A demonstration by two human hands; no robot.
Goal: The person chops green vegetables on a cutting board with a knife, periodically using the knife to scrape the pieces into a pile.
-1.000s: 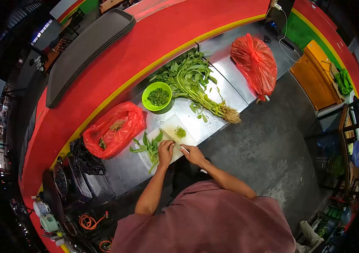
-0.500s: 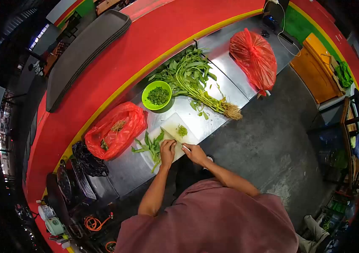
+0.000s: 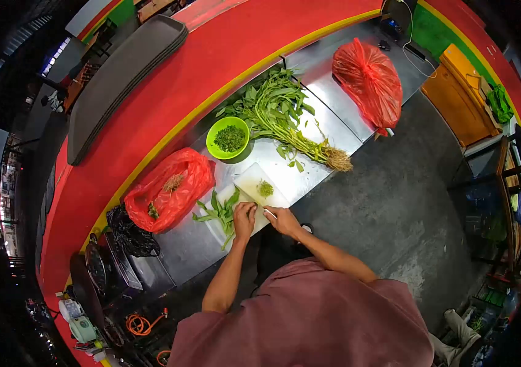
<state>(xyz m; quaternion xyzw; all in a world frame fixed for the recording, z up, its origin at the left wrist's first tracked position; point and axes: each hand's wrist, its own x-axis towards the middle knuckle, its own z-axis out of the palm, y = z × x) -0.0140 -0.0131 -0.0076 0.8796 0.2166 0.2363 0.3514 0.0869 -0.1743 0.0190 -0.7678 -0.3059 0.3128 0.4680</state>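
Observation:
Both hands are over a white cutting board [image 3: 277, 199] at the counter's near edge. My right hand [image 3: 282, 220] is closed on a knife with a pale handle; its blade is hard to make out. Curled beside the blade, my left hand [image 3: 244, 219] presses a green stem on the board. A small heap of chopped green bits [image 3: 265, 188] lies beyond the hands. Leafy stems [image 3: 224, 214] rest left of my left hand. Farther back, a lime green bowl [image 3: 242, 151] holds chopped greens. A large bunch of leafy stalks with roots [image 3: 285, 131] lies right of the bowl.
An open red plastic bag [image 3: 193, 183] with root scraps sits at the left. A tied red bag [image 3: 367, 85] stands at the back right of the steel counter [image 3: 181, 257]. A black bag [image 3: 129, 235] lies at the far left, and a red ledge [image 3: 224, 55] runs behind.
The view has shifted slightly. Both hands stay in nearly the same place at the board, with no other clear movement.

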